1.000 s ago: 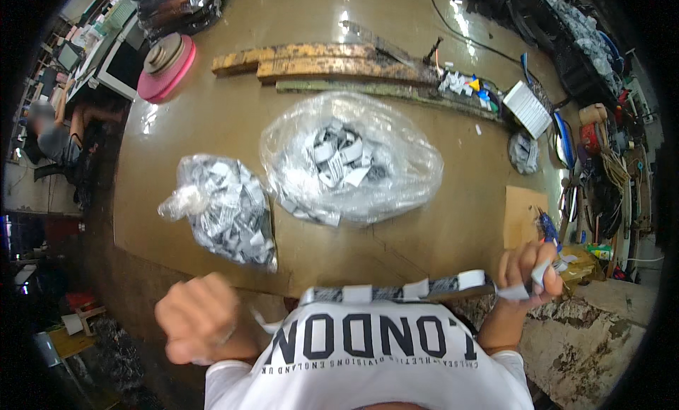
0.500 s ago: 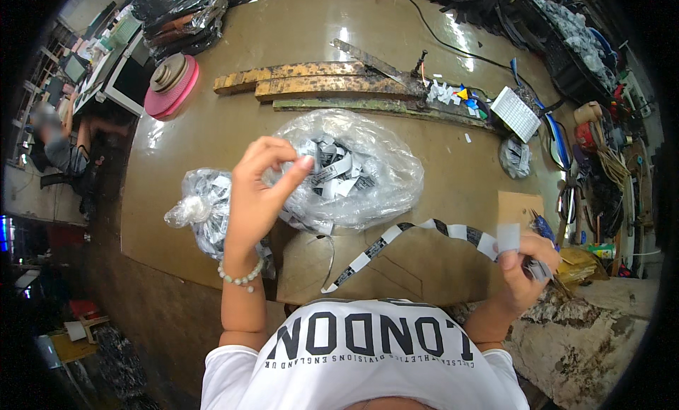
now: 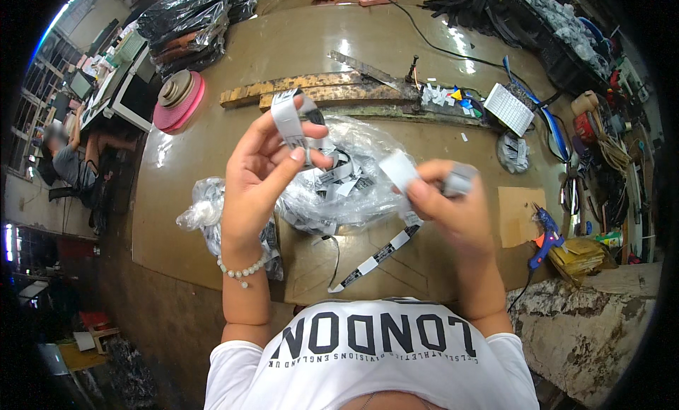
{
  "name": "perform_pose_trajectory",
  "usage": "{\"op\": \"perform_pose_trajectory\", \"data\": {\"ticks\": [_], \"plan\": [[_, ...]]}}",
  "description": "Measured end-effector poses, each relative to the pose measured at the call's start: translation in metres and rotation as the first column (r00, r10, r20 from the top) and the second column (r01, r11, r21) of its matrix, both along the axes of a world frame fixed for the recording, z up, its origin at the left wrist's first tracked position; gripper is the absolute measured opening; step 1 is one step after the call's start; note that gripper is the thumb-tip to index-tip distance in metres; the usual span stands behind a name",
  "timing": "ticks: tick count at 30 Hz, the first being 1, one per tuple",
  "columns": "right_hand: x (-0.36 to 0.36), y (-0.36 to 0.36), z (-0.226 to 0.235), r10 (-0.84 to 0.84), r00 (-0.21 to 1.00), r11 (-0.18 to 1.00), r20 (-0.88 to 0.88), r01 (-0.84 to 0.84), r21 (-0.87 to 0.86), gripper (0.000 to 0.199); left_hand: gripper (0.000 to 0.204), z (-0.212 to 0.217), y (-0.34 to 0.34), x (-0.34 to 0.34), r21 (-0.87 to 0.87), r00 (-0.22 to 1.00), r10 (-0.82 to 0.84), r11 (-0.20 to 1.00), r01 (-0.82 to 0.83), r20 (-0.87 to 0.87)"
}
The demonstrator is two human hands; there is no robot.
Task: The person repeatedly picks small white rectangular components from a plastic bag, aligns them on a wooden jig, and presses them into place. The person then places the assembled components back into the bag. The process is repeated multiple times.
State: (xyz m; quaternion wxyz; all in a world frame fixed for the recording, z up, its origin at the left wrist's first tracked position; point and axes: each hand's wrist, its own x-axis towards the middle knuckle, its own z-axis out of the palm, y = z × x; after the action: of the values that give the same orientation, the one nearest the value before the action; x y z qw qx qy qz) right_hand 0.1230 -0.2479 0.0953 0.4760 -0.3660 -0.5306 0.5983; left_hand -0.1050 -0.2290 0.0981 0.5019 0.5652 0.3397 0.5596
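"Why's the left hand (image 3: 260, 171) up over the open bag (image 3: 368, 206)?"
"Thumb and fingers pinch 1 looped label strip (image 3: 286, 120), likely held high to clear the labels inside."
"And the right hand (image 3: 453, 206)?"
"Clamped on a white tab (image 3: 399, 171); blur hides whether it joins the 2nd strip (image 3: 385, 253), which runs toward the worktop's (image 3: 460, 272) near edge, perhaps slack to avoid tugging."
"The knotted bag (image 3: 209, 206)?"
"Near the near-left corner, probably parked aside."

Left hand (image 3: 258, 166) holds looped label (image 3: 286, 120) — right hand (image 3: 449, 201) grips label strip (image 3: 386, 252).
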Motion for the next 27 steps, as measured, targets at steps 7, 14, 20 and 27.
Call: {"op": "perform_pose_trajectory", "data": {"ticks": [7, 14, 20, 27], "plan": [[-0.065, 0.024, -0.019, -0.111, 0.991, 0.974, -0.078, 0.124, 0.190, 0.023, 0.038, -0.005, -0.005, 0.028, -0.063, 0.962, -0.088, 0.992, 0.108, 0.257], [-0.072, 0.034, -0.034, -0.272, 0.960, 0.919, -0.068, 0.280, 0.279, 0.024, 0.036, -0.019, -0.012, 0.038, -0.103, 0.909, -0.084, 0.985, 0.138, 0.408], [-0.067, 0.030, -0.030, -0.154, 0.983, 0.975, 0.102, 0.134, 0.179, 0.018, 0.038, -0.021, -0.009, 0.040, -0.106, 0.889, -0.066, 0.986, 0.127, 0.453], [-0.078, 0.029, -0.037, -0.124, 0.991, 0.976, 0.052, 0.112, 0.189, 0.018, 0.044, -0.030, 0.002, 0.039, -0.084, 0.813, -0.035, 0.991, 0.102, 0.581]]}}
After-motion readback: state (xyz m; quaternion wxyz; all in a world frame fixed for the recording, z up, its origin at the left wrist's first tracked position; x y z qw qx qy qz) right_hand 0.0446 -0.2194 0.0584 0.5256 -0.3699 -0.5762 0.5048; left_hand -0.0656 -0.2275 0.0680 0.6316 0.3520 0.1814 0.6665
